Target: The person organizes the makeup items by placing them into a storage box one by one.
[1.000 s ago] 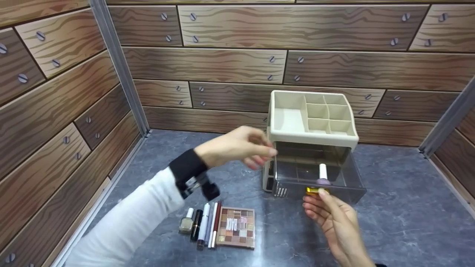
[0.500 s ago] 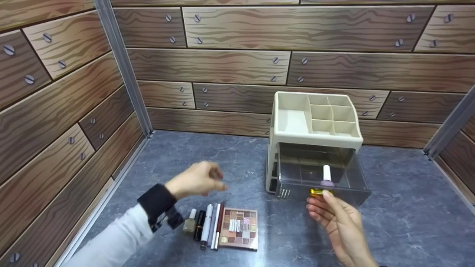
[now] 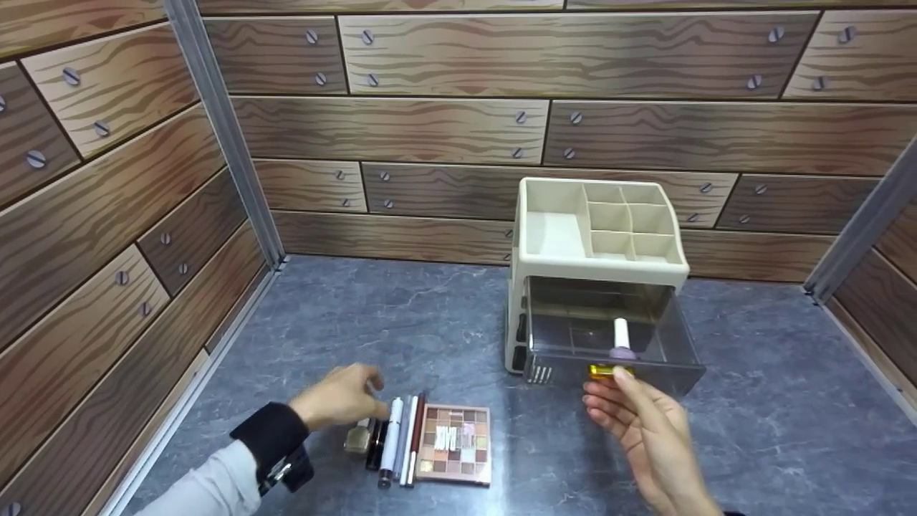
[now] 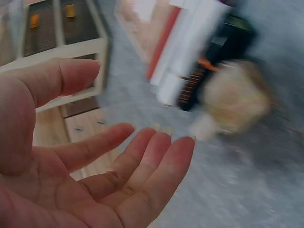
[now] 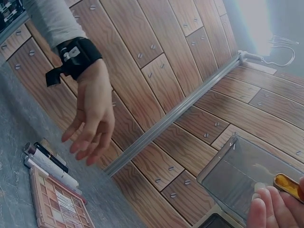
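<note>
My left hand (image 3: 344, 394) hovers beside a row of cosmetics, fingers loosely spread and holding nothing in the left wrist view. Closest to it are a square nail polish bottle (image 4: 237, 97) with a white cap and a black lipstick-like tube (image 3: 375, 451). My right hand (image 3: 652, 423) pinches the gold handle (image 3: 602, 371) of a pulled-out, smoky clear drawer (image 3: 673, 376). Inside that drawer stands a lilac nail polish bottle (image 3: 622, 340) with a white cap. The drawer belongs to a cream makeup organizer (image 3: 602, 268).
Beside the black tube lie a white pen-like tube (image 3: 391, 441), several slim sticks, one dark red (image 3: 418, 430), and an eyeshadow palette (image 3: 453, 451). Divided compartments (image 3: 630, 218) top the organizer. Wood-patterned walls (image 3: 430, 129) enclose the grey marbled table (image 3: 387, 308).
My left hand has moved from beside the drawer, left and down, to the nail polish bottle on the table. My right hand has kept its grip on the drawer handle.
</note>
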`<state>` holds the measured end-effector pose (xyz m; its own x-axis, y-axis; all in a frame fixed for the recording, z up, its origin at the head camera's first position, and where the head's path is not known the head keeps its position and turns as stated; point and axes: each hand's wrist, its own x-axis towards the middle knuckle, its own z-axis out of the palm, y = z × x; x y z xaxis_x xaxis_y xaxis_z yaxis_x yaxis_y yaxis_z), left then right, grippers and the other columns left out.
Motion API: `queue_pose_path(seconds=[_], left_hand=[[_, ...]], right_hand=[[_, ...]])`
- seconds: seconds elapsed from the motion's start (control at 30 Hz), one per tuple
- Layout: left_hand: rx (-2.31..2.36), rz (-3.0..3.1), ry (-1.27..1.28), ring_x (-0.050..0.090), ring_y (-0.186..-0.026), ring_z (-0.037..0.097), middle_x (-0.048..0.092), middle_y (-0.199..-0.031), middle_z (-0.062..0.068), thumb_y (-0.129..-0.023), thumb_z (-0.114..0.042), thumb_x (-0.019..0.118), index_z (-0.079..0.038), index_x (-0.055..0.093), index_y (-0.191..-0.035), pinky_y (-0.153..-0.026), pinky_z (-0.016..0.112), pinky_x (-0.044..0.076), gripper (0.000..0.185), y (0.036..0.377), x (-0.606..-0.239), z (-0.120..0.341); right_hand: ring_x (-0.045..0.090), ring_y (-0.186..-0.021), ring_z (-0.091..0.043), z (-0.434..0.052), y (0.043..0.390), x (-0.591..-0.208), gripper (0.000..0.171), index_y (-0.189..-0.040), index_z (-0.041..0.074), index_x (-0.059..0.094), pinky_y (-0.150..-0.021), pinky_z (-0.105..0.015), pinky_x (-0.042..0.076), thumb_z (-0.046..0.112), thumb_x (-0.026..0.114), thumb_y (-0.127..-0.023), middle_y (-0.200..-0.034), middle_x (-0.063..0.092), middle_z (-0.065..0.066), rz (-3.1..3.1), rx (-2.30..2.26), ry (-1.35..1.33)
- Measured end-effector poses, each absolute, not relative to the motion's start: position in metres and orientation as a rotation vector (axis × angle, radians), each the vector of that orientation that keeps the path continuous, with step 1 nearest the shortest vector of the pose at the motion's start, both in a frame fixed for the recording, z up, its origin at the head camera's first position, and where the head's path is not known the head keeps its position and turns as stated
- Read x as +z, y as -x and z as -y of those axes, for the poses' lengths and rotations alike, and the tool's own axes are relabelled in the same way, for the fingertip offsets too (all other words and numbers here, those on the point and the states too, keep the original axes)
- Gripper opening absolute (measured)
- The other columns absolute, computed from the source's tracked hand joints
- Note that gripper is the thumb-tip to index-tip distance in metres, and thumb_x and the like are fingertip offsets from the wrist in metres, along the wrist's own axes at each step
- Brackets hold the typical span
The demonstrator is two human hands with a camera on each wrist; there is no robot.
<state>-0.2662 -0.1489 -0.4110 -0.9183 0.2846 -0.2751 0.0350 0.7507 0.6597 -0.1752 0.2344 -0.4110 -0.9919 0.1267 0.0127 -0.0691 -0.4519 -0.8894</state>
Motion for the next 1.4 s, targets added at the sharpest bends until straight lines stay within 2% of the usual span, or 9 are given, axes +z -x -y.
queue_pose_path(seconds=[0.07, 0.2, 0.3, 0.4, 0.6, 0.83, 1.1, 1.2, 1.4], left_hand=[[0.944, -2.613, -0.236, 0.066, -0.089, 0.025, 0.069, -0.11, 0.014, -0.082, -0.015, 0.084, 0.002, 0.063, -0.125, -0.082, 0.05, 0.062, 0.051, 0.264, -0.417, 0.153], [0.934, -2.637, -0.217, 0.065, -0.089, 0.026, 0.068, -0.109, 0.015, -0.079, -0.013, 0.084, 0.003, 0.063, -0.124, -0.082, 0.05, 0.061, 0.053, 0.262, -0.427, 0.158], [0.944, -2.641, -0.197, 0.065, -0.084, 0.026, 0.068, -0.104, 0.015, -0.078, -0.006, 0.082, 0.004, 0.062, -0.123, -0.074, 0.044, 0.061, 0.05, 0.26, -0.434, 0.16], [0.934, -2.666, -0.203, 0.063, -0.08, 0.026, 0.066, -0.097, 0.012, -0.075, -0.002, 0.08, 0.003, 0.063, -0.115, -0.068, 0.04, 0.059, 0.044, 0.258, -0.44, 0.164], [0.934, -2.698, -0.207, 0.058, -0.077, 0.025, 0.06, -0.087, 0.009, -0.071, -0.003, 0.082, -0.003, 0.061, -0.097, -0.06, 0.036, 0.057, 0.034, 0.258, -0.451, 0.171], [1.029, -2.669, -0.123, 0.061, -0.068, 0.027, 0.056, -0.088, 0.014, -0.07, 0.0, 0.08, -0.001, 0.057, -0.095, -0.046, 0.038, 0.06, 0.034, 0.259, -0.459, 0.17], [1.002, -2.698, -0.11, 0.062, -0.069, 0.026, 0.058, -0.089, 0.014, -0.069, -0.002, 0.079, 0.001, 0.058, -0.097, -0.046, 0.036, 0.06, 0.035, 0.26, -0.459, 0.169], [0.984, -2.712, -0.114, 0.062, -0.069, 0.025, 0.06, -0.087, 0.013, -0.07, -0.003, 0.078, 0.0, 0.059, -0.098, -0.049, 0.036, 0.06, 0.034, 0.26, -0.456, 0.17], [0.979, -2.733, -0.139, 0.058, -0.071, 0.023, 0.06, -0.082, 0.009, -0.074, -0.008, 0.081, -0.003, 0.059, -0.092, -0.056, 0.031, 0.049, 0.029, 0.261, -0.45, 0.17]], right_hand=[[0.077, -0.083, -0.015, -0.234, 0.175, -0.411, 0.026, -0.101, 0.008, 0.076, -0.079, -0.026, 0.064, 0.019, 0.054, -0.11, -0.094, 0.08, -0.008, 1.576, 2.582, 0.081], [0.077, -0.083, -0.015, -0.234, 0.176, -0.412, 0.026, -0.101, 0.008, 0.076, -0.079, -0.026, 0.064, 0.018, 0.053, -0.111, -0.094, 0.08, -0.009, 1.56, 2.591, 0.064], [0.077, -0.084, -0.015, -0.234, 0.175, -0.412, 0.027, -0.102, 0.008, 0.076, -0.079, -0.026, 0.064, 0.018, 0.053, -0.111, -0.094, 0.08, -0.008, 1.573, 2.586, 0.053], [0.077, -0.084, -0.015, -0.233, 0.175, -0.412, 0.027, -0.102, 0.007, 0.075, -0.079, -0.026, 0.064, 0.019, 0.053, -0.111, -0.095, 0.08, -0.008, 1.598, 2.568, 0.063], [0.077, -0.084, -0.015, -0.233, 0.175, -0.41, 0.027, -0.102, 0.008, 0.076, -0.078, -0.026, 0.064, 0.02, 0.053, -0.111, -0.095, 0.08, -0.008, 1.6, 2.567, 0.086], [0.077, -0.083, -0.015, -0.233, 0.175, -0.41, 0.027, -0.101, 0.008, 0.076, -0.078, -0.026, 0.064, 0.02, 0.054, -0.111, -0.094, 0.08, -0.008, 1.592, 2.569, 0.095], [0.077, -0.083, -0.015, -0.233, 0.176, -0.41, 0.026, -0.102, 0.008, 0.075, -0.078, -0.026, 0.064, 0.02, 0.054, -0.11, -0.094, 0.08, -0.008, 1.598, 2.565, 0.111], [0.077, -0.084, -0.015, -0.232, 0.176, -0.41, 0.026, -0.102, 0.008, 0.075, -0.078, -0.026, 0.064, 0.02, 0.054, -0.11, -0.095, 0.08, -0.009, 1.6, 2.568, 0.103], [0.077, -0.083, -0.016, -0.232, 0.175, -0.411, 0.026, -0.102, 0.007, 0.075, -0.077, -0.026, 0.064, 0.02, 0.054, -0.11, -0.094, 0.08, -0.009, 1.592, 2.564, 0.086]])
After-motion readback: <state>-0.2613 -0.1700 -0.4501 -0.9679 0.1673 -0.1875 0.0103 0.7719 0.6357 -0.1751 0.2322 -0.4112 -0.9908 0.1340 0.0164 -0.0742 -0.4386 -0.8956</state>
